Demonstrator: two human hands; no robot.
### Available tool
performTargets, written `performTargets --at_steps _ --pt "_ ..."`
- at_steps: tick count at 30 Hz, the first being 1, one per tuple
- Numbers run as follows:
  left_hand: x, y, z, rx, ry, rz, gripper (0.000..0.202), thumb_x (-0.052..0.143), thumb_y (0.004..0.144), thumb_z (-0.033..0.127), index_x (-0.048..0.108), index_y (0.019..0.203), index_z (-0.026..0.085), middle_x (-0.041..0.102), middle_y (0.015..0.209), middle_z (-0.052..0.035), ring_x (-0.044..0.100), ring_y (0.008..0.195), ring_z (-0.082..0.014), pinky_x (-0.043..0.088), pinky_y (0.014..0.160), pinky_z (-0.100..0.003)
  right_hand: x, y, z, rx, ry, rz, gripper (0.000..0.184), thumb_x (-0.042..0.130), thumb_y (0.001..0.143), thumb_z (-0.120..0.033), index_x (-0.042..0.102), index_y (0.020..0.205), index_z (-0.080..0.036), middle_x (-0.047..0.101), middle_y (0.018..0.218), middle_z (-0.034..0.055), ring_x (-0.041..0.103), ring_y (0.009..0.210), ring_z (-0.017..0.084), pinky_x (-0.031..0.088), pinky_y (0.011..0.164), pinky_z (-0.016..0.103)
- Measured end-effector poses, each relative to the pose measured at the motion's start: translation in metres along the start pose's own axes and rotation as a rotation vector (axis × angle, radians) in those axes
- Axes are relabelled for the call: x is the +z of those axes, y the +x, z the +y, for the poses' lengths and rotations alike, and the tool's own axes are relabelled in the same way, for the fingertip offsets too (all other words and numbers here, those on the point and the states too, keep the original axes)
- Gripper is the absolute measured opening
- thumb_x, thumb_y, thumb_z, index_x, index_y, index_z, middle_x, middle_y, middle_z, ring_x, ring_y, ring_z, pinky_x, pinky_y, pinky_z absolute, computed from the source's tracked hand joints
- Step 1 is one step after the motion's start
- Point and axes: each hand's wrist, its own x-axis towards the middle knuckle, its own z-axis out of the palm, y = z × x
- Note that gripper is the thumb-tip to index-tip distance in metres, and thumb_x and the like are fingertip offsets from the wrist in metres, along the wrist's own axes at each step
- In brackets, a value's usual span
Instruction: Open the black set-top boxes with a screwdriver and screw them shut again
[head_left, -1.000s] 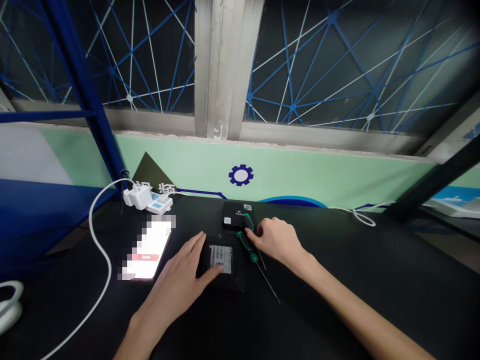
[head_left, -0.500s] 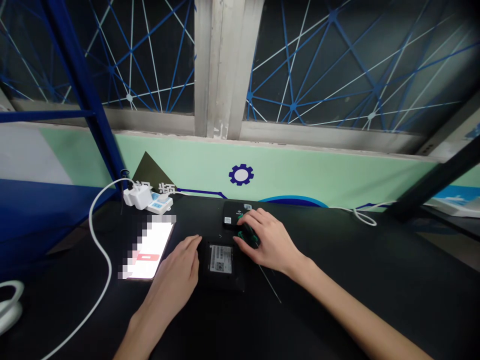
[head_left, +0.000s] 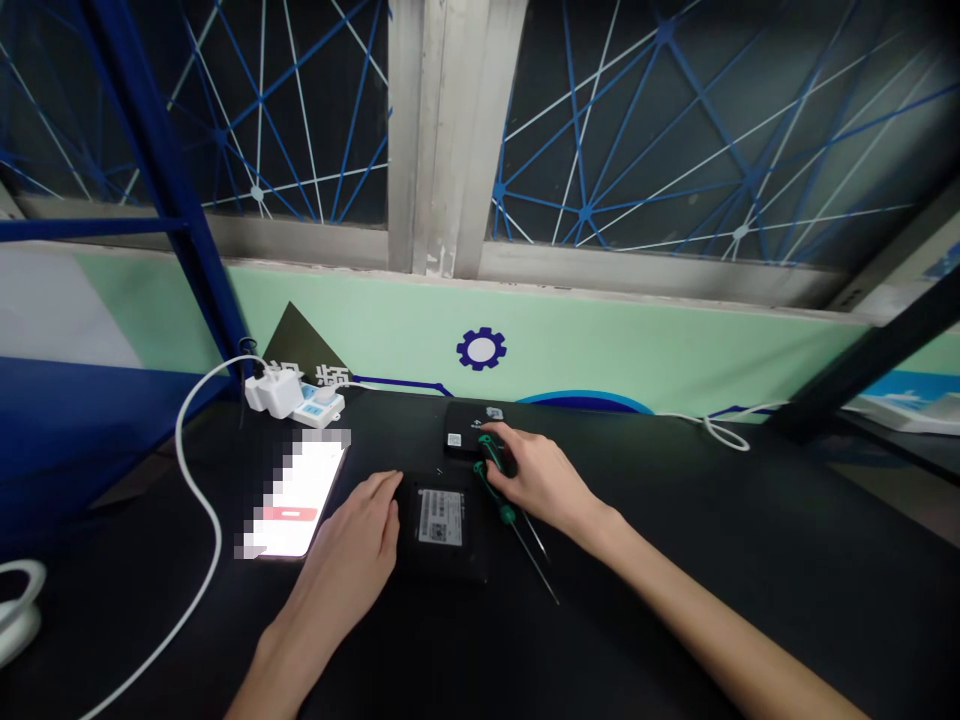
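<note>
My left hand [head_left: 365, 530] rests with its fingers stretched out along the left edge of a flat black device [head_left: 442, 560] that has a white label on its upper face. My right hand [head_left: 546, 475] is closed, thumb and forefinger pinching the green and black handle of a screwdriver [head_left: 488, 447]; its thin shaft comes out below the palm. A second screwdriver [head_left: 508, 514], also green-handled, lies beside it, just right of the device, its shaft slanting toward me. Behind them is a smaller black box [head_left: 455, 424] with stickers, partly covered by my right fingers.
Tiny bits, perhaps screws [head_left: 439, 471], lie between the two black devices. A phone [head_left: 304, 500] with a bright screen is left of my left hand. A power strip [head_left: 319, 408] with a plugged-in white charger [head_left: 277, 393] stands behind it, and a white cable [head_left: 199, 480] loops down the left side.
My right fingers have lifted and shifted around the screwdriver handles, so both handles and shafts now show. The left hand and the device have stayed put.
</note>
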Motion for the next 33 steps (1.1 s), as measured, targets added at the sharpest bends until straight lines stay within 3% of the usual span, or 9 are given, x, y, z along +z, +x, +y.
performTargets --at_steps 6,10,14,20,24,28,33 --pt "-0.002 0.0 0.003 -0.011 0.008 -0.001 0.046 0.026 0.101 0.032 0.052 0.137 0.019 0.059 0.139 -0.0082 0.06 0.124 -0.0229 0.053 0.097 -0.037 -0.012 -0.004 -0.004 0.033 -0.133 -0.07 0.028 0.058 0.078 -0.028 0.063 0.105 -0.024 0.065 0.071 0.0023 0.058 0.061 0.02 0.026 0.053 0.027" --pt "-0.001 -0.002 0.002 -0.009 -0.004 0.003 0.046 0.027 0.101 0.031 0.05 0.139 0.02 0.059 0.139 -0.0077 0.06 0.124 -0.0227 0.053 0.098 -0.037 -0.012 -0.005 -0.004 0.05 -0.253 -0.14 0.028 0.059 0.077 -0.031 0.062 0.104 -0.024 0.064 0.069 0.0041 0.06 0.062 0.022 0.021 0.053 0.029" --pt "0.001 -0.004 -0.001 0.021 -0.019 0.026 0.044 0.028 0.101 0.028 0.049 0.14 0.023 0.057 0.141 -0.0068 0.06 0.124 -0.0223 0.053 0.098 -0.037 -0.011 -0.005 -0.003 0.062 -0.282 -0.172 0.024 0.057 0.082 -0.033 0.064 0.103 -0.024 0.067 0.072 0.0057 0.064 0.066 0.023 0.023 0.055 0.029" --pt "0.001 -0.003 -0.001 0.011 -0.019 0.012 0.045 0.028 0.101 0.03 0.048 0.141 0.022 0.058 0.141 -0.0071 0.06 0.124 -0.0233 0.053 0.098 -0.038 -0.011 -0.003 -0.002 0.015 -0.314 -0.113 0.026 0.05 0.093 -0.04 0.067 0.101 -0.022 0.071 0.083 0.0077 0.067 0.072 0.023 0.027 0.055 0.028" --pt "0.0 -0.003 0.001 -0.002 -0.012 0.004 0.046 0.027 0.101 0.031 0.049 0.141 0.021 0.058 0.141 -0.0071 0.059 0.125 -0.0235 0.053 0.099 -0.039 -0.009 -0.003 -0.001 -0.097 -0.263 -0.054 0.023 0.049 0.095 -0.032 0.068 0.101 -0.021 0.069 0.094 0.0061 0.067 0.079 0.021 0.032 0.056 0.028" --pt "0.001 -0.003 0.0 -0.005 -0.021 0.0 0.046 0.029 0.101 0.03 0.048 0.142 0.022 0.056 0.143 -0.006 0.058 0.127 -0.0234 0.052 0.101 -0.039 -0.006 -0.002 0.001 -0.233 -0.203 -0.067 0.029 0.046 0.094 -0.019 0.069 0.113 -0.023 0.066 0.104 0.0058 0.065 0.093 0.021 0.037 0.062 0.027" --pt "0.0 -0.006 -0.001 0.041 -0.045 -0.005 0.053 0.03 0.1 0.024 0.033 0.153 0.031 0.051 0.149 -0.0023 0.054 0.131 -0.0214 0.051 0.103 -0.038 -0.004 -0.002 0.002 -0.234 -0.184 -0.105 0.029 0.047 0.092 -0.015 0.07 0.109 -0.022 0.064 0.103 0.0059 0.064 0.09 0.019 0.037 0.062 0.027"
